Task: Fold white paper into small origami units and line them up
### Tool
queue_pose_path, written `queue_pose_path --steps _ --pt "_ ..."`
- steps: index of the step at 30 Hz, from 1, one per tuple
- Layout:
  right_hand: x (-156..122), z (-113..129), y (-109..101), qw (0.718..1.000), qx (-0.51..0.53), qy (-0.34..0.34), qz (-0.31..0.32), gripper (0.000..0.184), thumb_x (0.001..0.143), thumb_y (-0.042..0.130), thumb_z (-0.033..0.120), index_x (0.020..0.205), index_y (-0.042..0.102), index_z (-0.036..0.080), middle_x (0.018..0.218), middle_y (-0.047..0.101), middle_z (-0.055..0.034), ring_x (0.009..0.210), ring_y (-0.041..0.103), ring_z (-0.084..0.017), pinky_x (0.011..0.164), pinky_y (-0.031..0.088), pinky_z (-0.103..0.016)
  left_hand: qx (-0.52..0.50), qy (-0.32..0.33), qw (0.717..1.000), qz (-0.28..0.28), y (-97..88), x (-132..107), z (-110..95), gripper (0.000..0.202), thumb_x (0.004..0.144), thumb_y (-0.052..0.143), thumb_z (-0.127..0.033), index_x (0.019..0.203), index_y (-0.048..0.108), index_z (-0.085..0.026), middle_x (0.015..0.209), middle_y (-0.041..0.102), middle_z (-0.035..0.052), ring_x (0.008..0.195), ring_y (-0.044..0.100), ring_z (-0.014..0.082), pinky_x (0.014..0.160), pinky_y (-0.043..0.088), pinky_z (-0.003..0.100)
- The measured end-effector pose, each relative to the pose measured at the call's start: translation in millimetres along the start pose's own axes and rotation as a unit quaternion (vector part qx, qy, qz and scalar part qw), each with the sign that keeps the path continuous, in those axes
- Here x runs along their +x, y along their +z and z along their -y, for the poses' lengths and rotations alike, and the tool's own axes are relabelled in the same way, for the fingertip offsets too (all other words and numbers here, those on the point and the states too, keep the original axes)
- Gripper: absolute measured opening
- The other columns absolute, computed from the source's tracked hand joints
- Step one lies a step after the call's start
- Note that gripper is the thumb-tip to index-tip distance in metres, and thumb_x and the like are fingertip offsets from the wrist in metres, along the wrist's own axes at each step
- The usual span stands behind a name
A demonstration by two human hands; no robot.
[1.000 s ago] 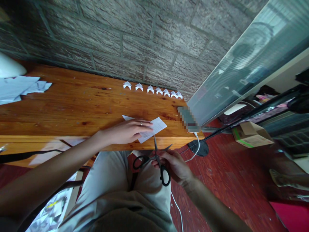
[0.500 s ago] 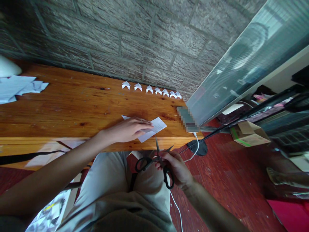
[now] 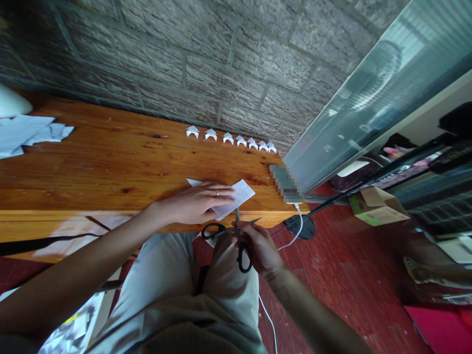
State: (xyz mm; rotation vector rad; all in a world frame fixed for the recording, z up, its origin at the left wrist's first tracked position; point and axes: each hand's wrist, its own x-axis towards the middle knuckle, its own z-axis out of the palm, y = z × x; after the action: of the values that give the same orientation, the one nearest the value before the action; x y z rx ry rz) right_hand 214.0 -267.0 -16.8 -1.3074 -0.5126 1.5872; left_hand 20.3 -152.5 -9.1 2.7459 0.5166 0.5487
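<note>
Pale trousers point(image 3: 155, 280) fill the near foreground, the knees reaching under the edge of a wooden desk point(image 3: 110, 162). Over the lap, the right hand point(image 3: 260, 246) grips black-handled scissors point(image 3: 237, 227), its thumb and fingers closed around the middle of them rather than through the loops. The scissors are spread wide, 1 blade tip pointing away toward the paper point(image 3: 243, 191) and the other to the right; whether the first tip touches the paper, I cannot tell.

The left hand point(image 3: 197, 201) lies palm down with fingers outstretched, holding the paper flat at the desk's near edge. It wears 1 ring point(image 3: 217, 192). The paper is white, with its corners showing on both sides of the hand.

To the right of the paper lies a phone point(image 3: 285, 184), its screen pixelated, with a white cable point(image 3: 300, 226) hanging over the edge. Far left is a pile of sheets point(image 3: 29, 135). At the back, 7 small folded paper shapes point(image 3: 228, 138) stand in a row before a stone-block wall point(image 3: 184, 64).
</note>
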Motion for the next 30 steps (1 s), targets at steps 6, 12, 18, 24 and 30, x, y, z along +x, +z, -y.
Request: queue_pose_path --steps 6,12,18,24,30 --pt "1 0 2 1.000 -0.009 -0.022 -0.018 0.026 0.066 0.077 0.033 0.081 0.072 0.013 0.063 0.069 -0.0042 0.056 0.064 -0.014 0.050 0.046 -0.021 0.012 0.022 0.999 0.038 -4.2 -2 0 0.057 0.087 0.054 -0.035 0.141 0.039 -0.025 0.150 0.038 0.0041 0.140 0.030 0.0196 0.116 0.021 0.035" --pt "0 2 0 0.999 -0.015 -0.025 -0.027 0.027 0.065 0.078 0.035 0.079 0.071 0.013 0.068 0.071 -0.0057 0.054 0.064 -0.013 0.051 0.046 -0.022 0.025 0.024 0.997 0.068 -3.5 -4 3 0.071 0.083 0.060 -0.038 0.146 0.030 -0.024 0.154 0.029 0.0062 0.143 0.023 0.0209 0.117 0.016 0.035" --pt "3 -1 3 0.999 -0.003 -0.042 -0.032 0.026 0.065 0.078 0.035 0.079 0.071 0.014 0.069 0.072 -0.0049 0.056 0.064 -0.014 0.051 0.047 -0.023 0.059 0.013 0.996 0.061 2.6 -4 0 0.070 0.085 0.057 -0.036 0.147 0.027 -0.024 0.156 0.023 0.0068 0.145 0.017 0.0227 0.117 0.013 0.036" --pt "7 -4 6 0.998 0.002 -0.056 -0.042 0.027 0.066 0.076 0.037 0.080 0.070 0.015 0.065 0.070 -0.0034 0.059 0.064 -0.016 0.049 0.046 -0.023 0.068 0.012 0.996 0.062 4.1 -4 -2 0.067 0.088 0.053 -0.041 0.147 0.026 -0.025 0.156 0.023 0.0071 0.144 0.018 0.0224 0.117 0.012 0.038" --pt "10 -7 9 0.996 0.013 -0.072 -0.052 0.027 0.068 0.075 0.039 0.079 0.070 0.015 0.063 0.068 -0.0025 0.055 0.061 -0.014 0.046 0.045 -0.021 0.066 0.020 0.995 0.071 3.9 -2 0 0.066 0.089 0.051 -0.040 0.147 0.025 -0.025 0.156 0.022 0.0074 0.144 0.019 0.0217 0.117 0.009 0.037"
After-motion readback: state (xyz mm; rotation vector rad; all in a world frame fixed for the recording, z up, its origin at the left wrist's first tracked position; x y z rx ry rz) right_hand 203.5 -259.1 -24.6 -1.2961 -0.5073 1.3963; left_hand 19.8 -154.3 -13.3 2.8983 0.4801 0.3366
